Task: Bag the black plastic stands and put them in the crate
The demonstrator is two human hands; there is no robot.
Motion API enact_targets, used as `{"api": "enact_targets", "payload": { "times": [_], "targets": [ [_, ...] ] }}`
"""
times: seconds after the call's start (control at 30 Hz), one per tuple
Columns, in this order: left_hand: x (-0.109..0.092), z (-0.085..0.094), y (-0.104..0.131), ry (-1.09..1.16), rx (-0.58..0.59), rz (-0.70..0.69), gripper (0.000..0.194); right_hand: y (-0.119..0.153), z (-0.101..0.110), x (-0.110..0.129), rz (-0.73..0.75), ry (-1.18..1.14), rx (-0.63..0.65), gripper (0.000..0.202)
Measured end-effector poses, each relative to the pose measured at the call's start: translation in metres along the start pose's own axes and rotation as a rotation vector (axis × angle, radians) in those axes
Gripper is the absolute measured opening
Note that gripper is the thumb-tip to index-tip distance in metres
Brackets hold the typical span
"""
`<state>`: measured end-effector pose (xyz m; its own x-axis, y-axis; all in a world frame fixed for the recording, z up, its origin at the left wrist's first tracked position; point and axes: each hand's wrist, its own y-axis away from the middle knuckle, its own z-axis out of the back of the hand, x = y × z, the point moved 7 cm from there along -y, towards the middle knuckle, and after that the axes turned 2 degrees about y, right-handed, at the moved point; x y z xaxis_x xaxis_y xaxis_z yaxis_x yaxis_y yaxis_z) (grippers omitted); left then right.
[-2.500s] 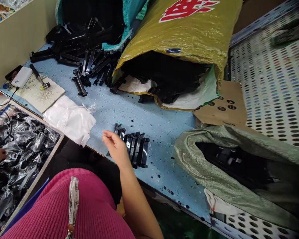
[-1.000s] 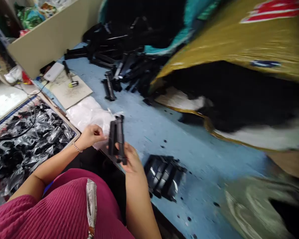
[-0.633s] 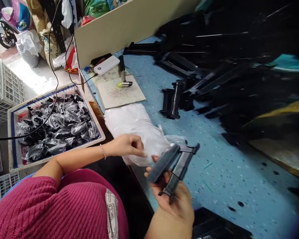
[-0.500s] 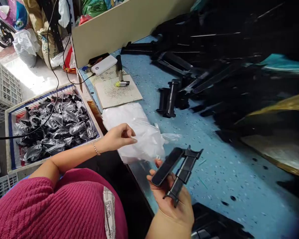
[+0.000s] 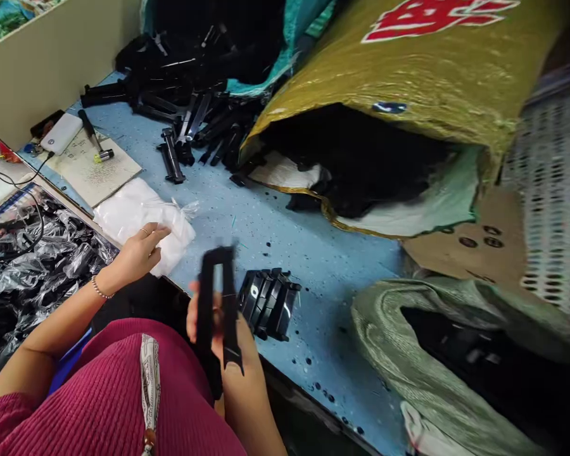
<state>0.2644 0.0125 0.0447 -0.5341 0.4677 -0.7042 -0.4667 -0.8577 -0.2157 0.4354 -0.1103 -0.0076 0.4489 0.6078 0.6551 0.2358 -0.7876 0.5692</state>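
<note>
My right hand (image 5: 242,342) is wrapped round a black plastic part (image 5: 230,310) made of two parallel bars, blurred by motion and raised over the table's front edge. My left hand (image 5: 140,253), with a ring and a bead bracelet, is at a stack of thin white plastic bags (image 5: 164,221); its thumb and fingers are close together, and whatever is between them is too small to tell. Just right of the held part, several black parts (image 5: 270,304) lie side by side on the blue table (image 5: 332,253).
A hammer (image 5: 95,136) and white power bank (image 5: 61,133) lie by a board (image 5: 118,168) at the back left. Black parts (image 5: 171,155) are heaped behind. A yellow sack (image 5: 408,76) and a green sack (image 5: 384,316) stand right. A crate of bagged parts (image 5: 42,253) is left.
The view has swung right, bringing the sacks and the row of black parts into sight. The part in my right hand has turned more upright. My left hand stays by the white bags.
</note>
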Motion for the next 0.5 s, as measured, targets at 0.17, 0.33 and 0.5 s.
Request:
{"api": "enact_targets", "payload": {
  "times": [0.17,0.33,0.5],
  "targets": [
    [-0.001,0.002,0.004,-0.008,0.051,-0.037,0.081,-0.015,-0.019,-0.026,-0.119,-0.157,0.152,0.037],
    [-0.021,-0.007,0.024,-0.133,0.125,-0.176,0.086,-0.049,-0.008,-0.002,0.11,-0.035,-0.06,0.057],
    [-0.062,-0.022,0.041,-0.114,0.289,-0.373,0.081,-0.059,-0.014,0.017,0.304,0.224,-0.158,0.059]
  ]
}}
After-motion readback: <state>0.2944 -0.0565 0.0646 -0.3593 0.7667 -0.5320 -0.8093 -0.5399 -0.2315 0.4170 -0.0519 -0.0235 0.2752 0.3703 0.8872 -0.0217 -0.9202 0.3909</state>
